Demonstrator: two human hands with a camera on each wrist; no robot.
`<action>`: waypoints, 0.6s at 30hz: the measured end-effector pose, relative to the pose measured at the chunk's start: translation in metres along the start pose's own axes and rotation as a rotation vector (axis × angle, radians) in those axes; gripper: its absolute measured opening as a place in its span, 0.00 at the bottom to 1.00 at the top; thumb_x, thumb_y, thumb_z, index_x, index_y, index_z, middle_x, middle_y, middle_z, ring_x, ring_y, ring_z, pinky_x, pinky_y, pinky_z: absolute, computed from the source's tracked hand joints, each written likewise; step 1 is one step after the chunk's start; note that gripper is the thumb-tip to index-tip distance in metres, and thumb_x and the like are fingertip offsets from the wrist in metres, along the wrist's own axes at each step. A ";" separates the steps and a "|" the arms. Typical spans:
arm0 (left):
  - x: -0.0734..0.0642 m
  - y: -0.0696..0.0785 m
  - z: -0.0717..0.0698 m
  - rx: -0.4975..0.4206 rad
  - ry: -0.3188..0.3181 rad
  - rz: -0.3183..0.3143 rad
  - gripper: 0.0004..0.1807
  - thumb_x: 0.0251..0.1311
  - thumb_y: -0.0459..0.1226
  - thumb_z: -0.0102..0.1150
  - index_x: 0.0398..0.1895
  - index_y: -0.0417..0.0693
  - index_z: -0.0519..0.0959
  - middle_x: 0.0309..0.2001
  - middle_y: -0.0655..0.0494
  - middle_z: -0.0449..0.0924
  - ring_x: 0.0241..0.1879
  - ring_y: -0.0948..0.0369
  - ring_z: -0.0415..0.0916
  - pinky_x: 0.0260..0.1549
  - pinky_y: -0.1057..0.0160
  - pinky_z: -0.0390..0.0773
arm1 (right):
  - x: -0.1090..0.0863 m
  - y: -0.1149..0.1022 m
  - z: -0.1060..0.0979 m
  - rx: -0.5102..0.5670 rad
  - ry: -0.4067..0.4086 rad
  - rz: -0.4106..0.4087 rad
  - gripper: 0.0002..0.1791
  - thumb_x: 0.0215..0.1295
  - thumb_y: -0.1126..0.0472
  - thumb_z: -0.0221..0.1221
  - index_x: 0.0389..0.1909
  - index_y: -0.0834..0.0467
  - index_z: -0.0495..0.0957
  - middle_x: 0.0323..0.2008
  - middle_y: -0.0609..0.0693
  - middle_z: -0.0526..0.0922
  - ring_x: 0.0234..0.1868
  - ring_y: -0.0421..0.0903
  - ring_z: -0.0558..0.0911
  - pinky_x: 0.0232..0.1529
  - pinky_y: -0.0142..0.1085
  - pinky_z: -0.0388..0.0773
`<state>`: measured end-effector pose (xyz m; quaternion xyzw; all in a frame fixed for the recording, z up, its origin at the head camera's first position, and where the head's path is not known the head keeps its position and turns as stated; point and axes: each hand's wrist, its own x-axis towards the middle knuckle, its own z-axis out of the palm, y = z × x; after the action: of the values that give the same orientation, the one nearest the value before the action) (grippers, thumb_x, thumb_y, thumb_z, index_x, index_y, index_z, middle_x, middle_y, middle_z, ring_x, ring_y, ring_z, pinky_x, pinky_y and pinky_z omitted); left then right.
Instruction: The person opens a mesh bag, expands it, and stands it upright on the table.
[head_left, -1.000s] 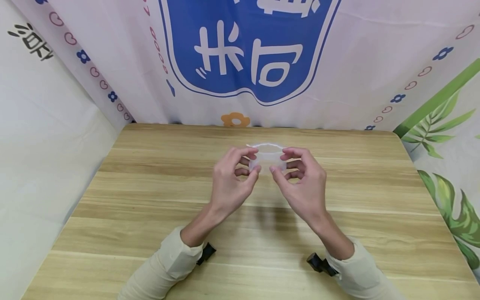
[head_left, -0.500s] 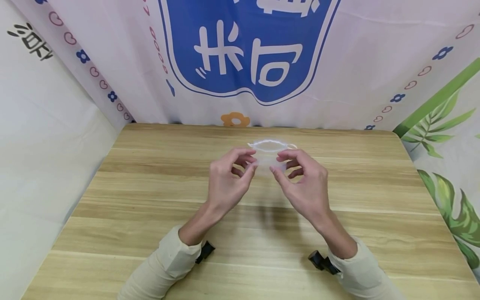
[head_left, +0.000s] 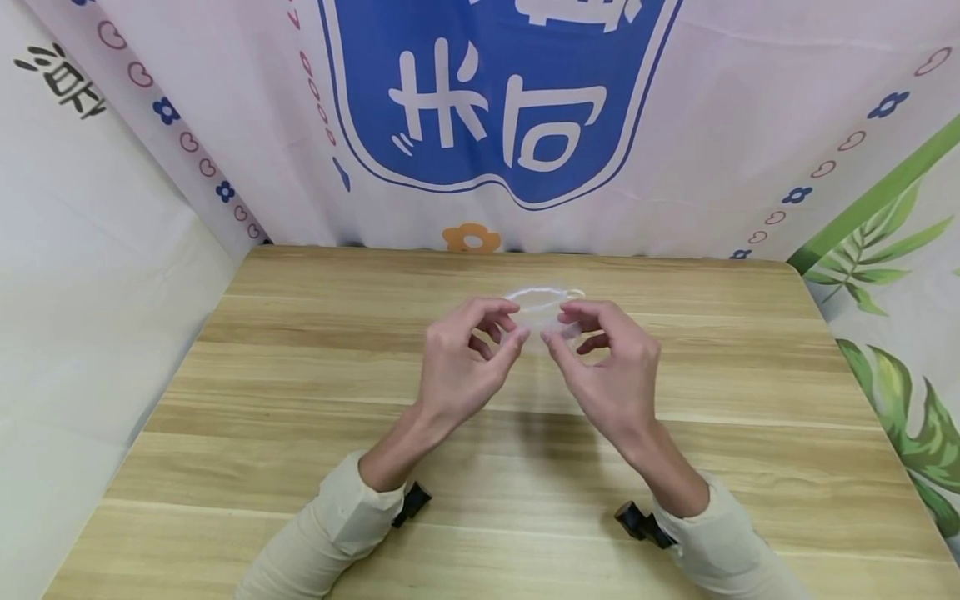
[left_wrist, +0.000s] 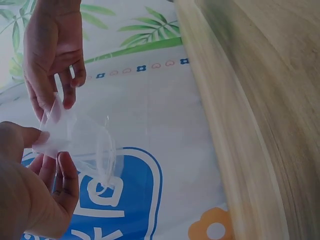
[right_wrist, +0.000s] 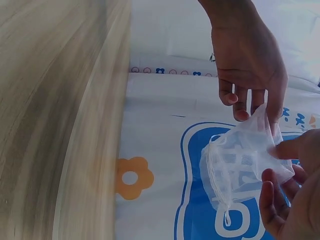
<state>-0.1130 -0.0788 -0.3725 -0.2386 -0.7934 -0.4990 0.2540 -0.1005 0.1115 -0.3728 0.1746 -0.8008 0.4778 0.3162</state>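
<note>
A small sheer white drawstring bag is held up over the table between both hands. My left hand pinches one side of it between thumb and fingers, and my right hand pinches the other side. In the right wrist view, the gathered drawstring end of the bag points away from the fingers, with thin cord loops at its edges. The left wrist view shows the bag see-through, with the printed backdrop visible behind it.
A wood-grain table spreads beneath the hands. Behind its far edge hangs a printed cloth backdrop. Black wrist-worn cameras stick out from the light sleeves.
The far edge of the bag rose a little, then dropped back towards the hands. A cord loop now shows at its right end. Both hands have shifted slightly and keep their grip.
</note>
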 end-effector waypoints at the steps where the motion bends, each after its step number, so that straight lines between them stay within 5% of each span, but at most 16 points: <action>1: 0.000 0.000 0.000 -0.001 0.000 -0.007 0.11 0.63 0.30 0.74 0.47 0.36 0.86 0.34 0.47 0.87 0.30 0.58 0.84 0.23 0.69 0.85 | 0.000 0.000 0.000 0.001 -0.007 -0.002 0.18 0.56 0.71 0.78 0.47 0.66 0.86 0.41 0.58 0.92 0.34 0.51 0.89 0.34 0.21 0.83; 9: -0.001 0.001 0.000 0.006 0.024 -0.043 0.09 0.64 0.27 0.71 0.47 0.35 0.85 0.34 0.45 0.86 0.32 0.55 0.86 0.23 0.68 0.86 | -0.002 -0.003 0.000 0.012 -0.082 -0.010 0.24 0.50 0.75 0.79 0.49 0.67 0.84 0.44 0.58 0.90 0.39 0.50 0.87 0.38 0.21 0.82; 18: -0.002 0.000 0.003 0.020 0.015 -0.039 0.04 0.67 0.30 0.70 0.42 0.38 0.87 0.39 0.46 0.87 0.35 0.57 0.87 0.24 0.68 0.86 | -0.001 -0.002 0.002 0.005 -0.062 -0.031 0.11 0.63 0.70 0.73 0.45 0.65 0.86 0.40 0.56 0.92 0.39 0.49 0.89 0.36 0.36 0.88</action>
<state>-0.1117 -0.0764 -0.3748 -0.2168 -0.8009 -0.4978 0.2525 -0.0992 0.1092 -0.3727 0.2025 -0.8062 0.4691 0.2983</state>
